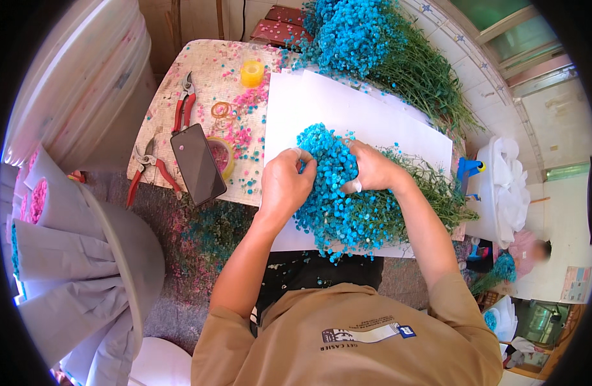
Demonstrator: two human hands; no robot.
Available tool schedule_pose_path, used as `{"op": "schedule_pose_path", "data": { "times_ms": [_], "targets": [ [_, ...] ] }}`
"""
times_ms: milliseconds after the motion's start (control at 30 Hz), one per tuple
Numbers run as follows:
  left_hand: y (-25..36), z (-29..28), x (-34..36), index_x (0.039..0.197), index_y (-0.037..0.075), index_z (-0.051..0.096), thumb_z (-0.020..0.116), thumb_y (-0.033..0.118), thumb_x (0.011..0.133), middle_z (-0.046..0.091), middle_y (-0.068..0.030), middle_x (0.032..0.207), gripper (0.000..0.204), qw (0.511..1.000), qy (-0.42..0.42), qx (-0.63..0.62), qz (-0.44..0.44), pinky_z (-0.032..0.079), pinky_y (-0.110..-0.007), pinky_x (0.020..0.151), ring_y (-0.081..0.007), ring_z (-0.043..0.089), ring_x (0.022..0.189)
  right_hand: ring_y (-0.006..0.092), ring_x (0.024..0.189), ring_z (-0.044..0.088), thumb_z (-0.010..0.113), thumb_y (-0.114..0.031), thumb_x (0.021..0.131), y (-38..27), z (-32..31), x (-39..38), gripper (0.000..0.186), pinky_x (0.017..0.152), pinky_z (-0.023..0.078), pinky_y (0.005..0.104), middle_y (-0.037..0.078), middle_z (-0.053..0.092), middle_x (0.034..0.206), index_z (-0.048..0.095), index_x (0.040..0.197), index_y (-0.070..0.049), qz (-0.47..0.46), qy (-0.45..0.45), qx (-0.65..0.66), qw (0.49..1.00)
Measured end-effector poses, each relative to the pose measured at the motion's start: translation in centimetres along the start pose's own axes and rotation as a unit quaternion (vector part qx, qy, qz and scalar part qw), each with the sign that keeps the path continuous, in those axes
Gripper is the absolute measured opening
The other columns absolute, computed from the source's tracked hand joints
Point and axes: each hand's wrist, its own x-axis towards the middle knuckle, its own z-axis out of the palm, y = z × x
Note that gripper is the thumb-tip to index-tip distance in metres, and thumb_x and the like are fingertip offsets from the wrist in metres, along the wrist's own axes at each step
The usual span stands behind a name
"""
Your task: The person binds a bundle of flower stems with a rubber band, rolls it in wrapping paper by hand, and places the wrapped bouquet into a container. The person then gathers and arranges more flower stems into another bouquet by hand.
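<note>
A bunch of blue baby's breath (331,193) lies across white paper sheets (347,96), its green stems (431,186) pointing right. My left hand (288,181) is closed at the left edge of the blossoms, thumb and fingertips pinched together there; what exactly sits between them is partly hidden. From the right, my right hand (373,168) grips around the bunch where the blossoms meet the stems, with some fingers sunk out of sight among the flowers. White wrapping shows on a digit of each hand.
On the wooden table (202,61) are red-handled pruners, a phone (198,164), tape rolls (252,73), rubber bands and petals. More blue flowers (354,35) lie behind. A grey bin (135,257) with wrapped bouquets stands left. A person (531,254) is far right.
</note>
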Motion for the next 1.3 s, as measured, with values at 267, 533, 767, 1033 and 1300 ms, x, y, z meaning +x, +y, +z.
{"op": "schedule_pose_path", "data": {
  "times_ms": [267, 533, 767, 1033, 1300],
  "targets": [
    [-1.3, -3.9, -6.7, 0.089, 0.003, 0.069, 0.076, 0.014, 0.088, 0.061, -0.0090, 0.072, 0.013, 0.991, 0.005, -0.047, 0.125, 0.048, -0.037, 0.065, -0.0215, 0.059, 0.066, 0.0234, 0.134, 0.051, 0.090, -0.030, 0.064, 2.2, -2.0, 1.9, 0.122, 0.118, 0.037, 0.0379, 0.015, 0.052, 0.148, 0.022, 0.160, 0.000, -0.013, -0.052, 0.189, 0.981],
    [-3.7, 3.9, -10.1, 0.146, 0.001, 0.044, 0.080, 0.022, 0.091, 0.063, -0.0176, 0.131, 0.069, 0.848, -0.332, -0.350, -0.221, 0.054, -0.040, 0.098, -0.0276, 0.065, 0.115, 0.0131, 0.111, 0.060, 0.088, -0.018, 0.071, 3.5, -3.6, 4.4, 0.073, 0.102, 0.049, 0.0347, 0.006, 0.068, 0.124, 0.057, 0.135, 0.001, 0.024, -0.195, 0.262, 0.945],
    [-3.2, 7.5, -12.5, 0.132, 0.004, 0.057, 0.081, 0.008, 0.088, 0.069, -0.0066, 0.120, 0.050, 0.787, -0.195, -0.527, -0.252, 0.056, -0.038, 0.093, -0.0165, 0.065, 0.108, 0.0167, 0.104, 0.065, 0.091, -0.019, 0.064, -0.9, -3.2, -1.2, 0.073, 0.097, 0.052, 0.0373, 0.012, 0.072, 0.118, 0.061, 0.128, -0.001, -0.065, -0.146, 0.227, 0.961],
    [-4.1, 5.2, -13.0, 0.151, 0.004, 0.035, 0.087, 0.022, 0.084, 0.057, -0.0159, 0.139, 0.086, 0.778, -0.269, -0.501, -0.265, 0.054, -0.040, 0.093, -0.0261, 0.064, 0.112, 0.0304, 0.118, 0.062, 0.087, -0.018, 0.067, 5.1, -0.9, 3.4, 0.077, 0.106, 0.047, 0.0391, 0.018, 0.063, 0.136, 0.058, 0.136, -0.003, -0.115, -0.187, 0.064, 0.973],
    [-2.6, 4.9, -12.2, 0.150, 0.003, 0.028, 0.088, 0.019, 0.083, 0.056, -0.0175, 0.135, 0.092, 0.799, -0.178, -0.512, -0.262, 0.058, -0.039, 0.087, -0.0276, 0.064, 0.112, 0.0329, 0.125, 0.061, 0.074, -0.005, 0.082, -1.4, -5.9, -2.0, 0.069, 0.106, 0.047, 0.0382, 0.020, 0.063, 0.137, 0.053, 0.148, -0.008, 0.030, -0.040, 0.032, 0.998]
  ]
}}
